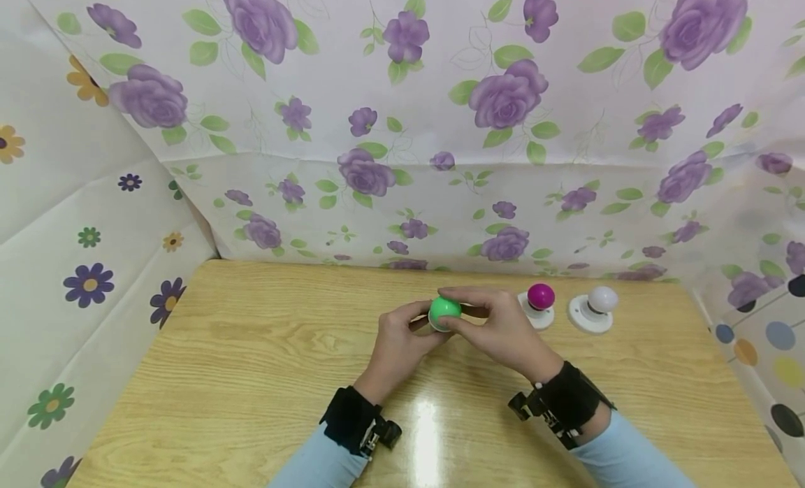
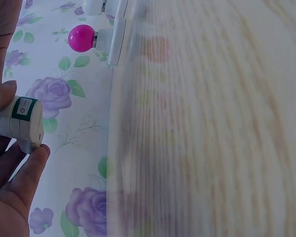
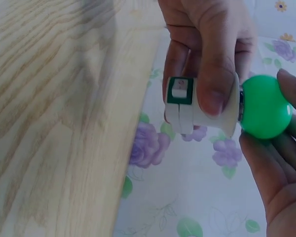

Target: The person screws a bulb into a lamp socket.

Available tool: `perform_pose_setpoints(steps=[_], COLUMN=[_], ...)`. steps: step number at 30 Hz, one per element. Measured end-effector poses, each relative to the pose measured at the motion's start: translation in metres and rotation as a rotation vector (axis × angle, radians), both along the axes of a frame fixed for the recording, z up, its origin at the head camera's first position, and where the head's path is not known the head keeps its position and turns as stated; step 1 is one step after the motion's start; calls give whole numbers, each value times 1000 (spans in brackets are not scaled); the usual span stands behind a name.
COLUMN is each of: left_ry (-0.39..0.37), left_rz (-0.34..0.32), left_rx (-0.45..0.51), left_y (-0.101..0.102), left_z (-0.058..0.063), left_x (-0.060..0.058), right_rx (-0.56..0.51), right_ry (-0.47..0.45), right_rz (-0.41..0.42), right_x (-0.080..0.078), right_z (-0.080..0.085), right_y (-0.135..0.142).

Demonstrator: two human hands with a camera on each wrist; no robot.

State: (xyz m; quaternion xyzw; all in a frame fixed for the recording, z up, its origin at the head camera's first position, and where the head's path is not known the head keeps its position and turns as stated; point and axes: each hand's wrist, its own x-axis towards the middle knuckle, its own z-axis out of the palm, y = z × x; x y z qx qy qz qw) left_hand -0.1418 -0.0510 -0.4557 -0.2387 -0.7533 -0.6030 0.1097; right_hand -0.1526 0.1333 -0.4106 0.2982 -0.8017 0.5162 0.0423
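Note:
Above the wooden table, my left hand (image 1: 402, 340) grips a white lamp holder (image 3: 186, 118). In the right wrist view, a rocker switch (image 3: 180, 88) in a green frame is on the holder's side, and its flared rim faces the bulb. A round green bulb (image 1: 445, 307) sits at that rim, with a thin strip of its metal base visible. Thumb and fingers of my right hand (image 1: 503, 328) pinch the bulb from both sides. The left wrist view shows the lamp holder's end (image 2: 35, 123) between the left thumb and fingers; the bulb is out of that view.
Right of the hands, a magenta bulb (image 1: 541, 296) stands in a white round base (image 1: 544, 321). Farther right, a white bulb (image 1: 602, 299) stands in another base (image 1: 590, 320). A flowered cloth (image 1: 415, 138) hangs behind the wooden table (image 1: 264, 362).

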Motion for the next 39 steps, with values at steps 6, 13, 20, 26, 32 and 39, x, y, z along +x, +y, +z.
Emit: perform_pose_setpoints(steps=[6,13,20,26,32,39], left_ry=[5,10,-3,-19,-2,19], left_rz=[43,41,14,-3,4,9], left_rx=[-26,-20,-7,-7,-11,5], left_y=[0,-1,-2,-3,-2,0], left_z=[-19,-16,14,22,-10,8], left_x=[-8,-7,6,9,-6,2], right_rx=[-72,-44,39,57,51,18], right_ry=[69,120,47,6,0,-42], right_rz=[-84,-126,-25,51,61,31], right_x=[2,2,-3,-3,-3,-2], right_z=[-5,-7,0,3,1,2], right_y=[-8,-9,0,3,4,3])
